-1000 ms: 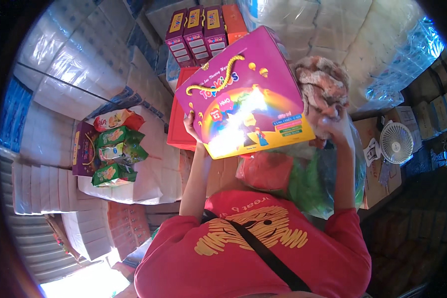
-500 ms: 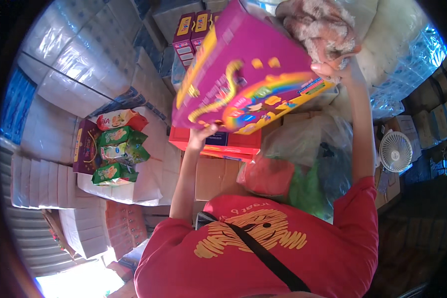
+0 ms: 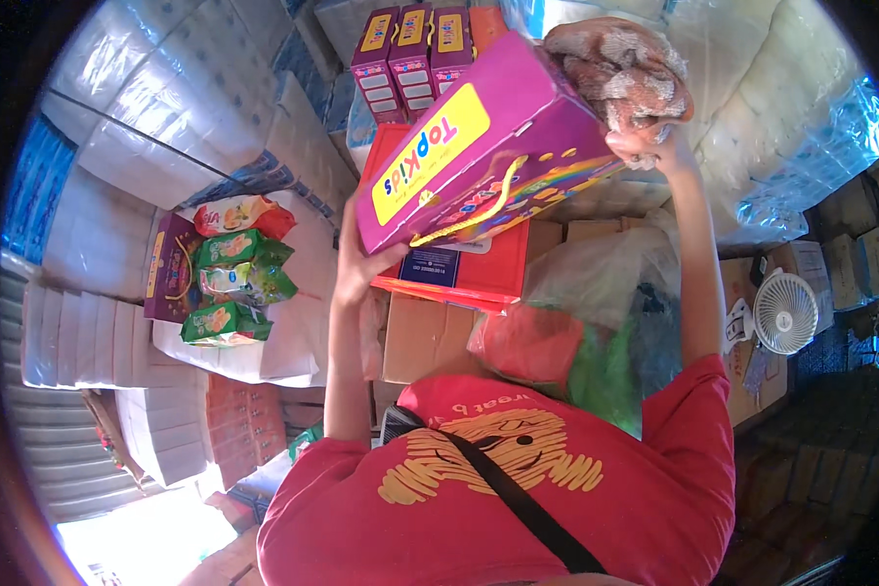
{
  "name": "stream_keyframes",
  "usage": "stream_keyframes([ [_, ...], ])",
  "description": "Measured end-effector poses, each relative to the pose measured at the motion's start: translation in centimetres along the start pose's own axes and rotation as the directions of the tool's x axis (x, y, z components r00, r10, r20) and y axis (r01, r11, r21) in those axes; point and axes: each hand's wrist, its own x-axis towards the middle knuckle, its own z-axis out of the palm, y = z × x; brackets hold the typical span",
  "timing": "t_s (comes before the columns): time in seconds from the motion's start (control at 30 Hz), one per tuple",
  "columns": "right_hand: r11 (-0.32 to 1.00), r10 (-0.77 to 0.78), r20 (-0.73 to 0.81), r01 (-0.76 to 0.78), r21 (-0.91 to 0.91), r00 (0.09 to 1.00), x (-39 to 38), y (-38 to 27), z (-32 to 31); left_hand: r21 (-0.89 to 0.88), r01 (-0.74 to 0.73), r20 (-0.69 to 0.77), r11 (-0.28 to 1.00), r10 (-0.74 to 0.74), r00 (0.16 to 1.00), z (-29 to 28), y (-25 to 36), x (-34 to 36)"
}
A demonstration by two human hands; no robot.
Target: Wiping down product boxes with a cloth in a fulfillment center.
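Note:
A purple carton (image 3: pixel 518 117) with a yellow label panel and a yellow cord handle is held up in front of me, tilted. My left hand (image 3: pixel 366 256) is closed on its lower left corner. At the carton's upper right end, my right hand (image 3: pixel 647 146) grips a crumpled brown-and-white fluffy cloth (image 3: pixel 620 73) against it. Partly covered by the carton is a red box (image 3: pixel 488 278) with a dark blue label.
Several matching purple cartons (image 3: pixel 412 59) stand at the back. Green and red snack packs (image 3: pixel 234 249) lie left beside another purple carton (image 3: pixel 171 269). Wrapped white bales (image 3: pixel 166 107) rise at the left. A white fan (image 3: pixel 785 313) stands at the right, and plastic bags (image 3: pixel 596 342) lie near me.
The purple carton has turned and dropped slightly, so its labelled narrow side now faces me and the printed broad face is tipped away. Both hands keep hold; the cloth stays at the right end.

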Motion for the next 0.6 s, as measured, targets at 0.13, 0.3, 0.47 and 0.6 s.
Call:
stream_keyframes([
  [0.13, 0.999, 0.026, -0.008, -0.025, 0.021, 1.0, 0.0, -0.6, 0.5, 0.736, -0.362, 0.115, 0.572, 0.421, 0.9, 0.4, 4.6, 1.6],
  [0.3, 0.972, -0.21, -0.11, 0.196, -0.131, 0.971, -0.7, -0.2, 2.2, 0.581, -0.565, 0.261, 0.585, 0.524, 0.811, 7.5, 9.4, 5.7],
  [0.47, 0.982, -0.186, -0.2, 0.189, -0.005, 0.962, -0.5, -0.5, 3.7, 0.59, -0.571, 0.22, 0.571, 0.567, 0.794, 7.8, 8.5, 6.9],
  [0.6, 0.906, -0.291, -0.265, 0.354, 0.234, 0.919, 0.5, -5.9, 10.6, 0.701, -0.549, 0.233, 0.455, 0.582, 0.779, 9.1, 8.7, 6.5],
])
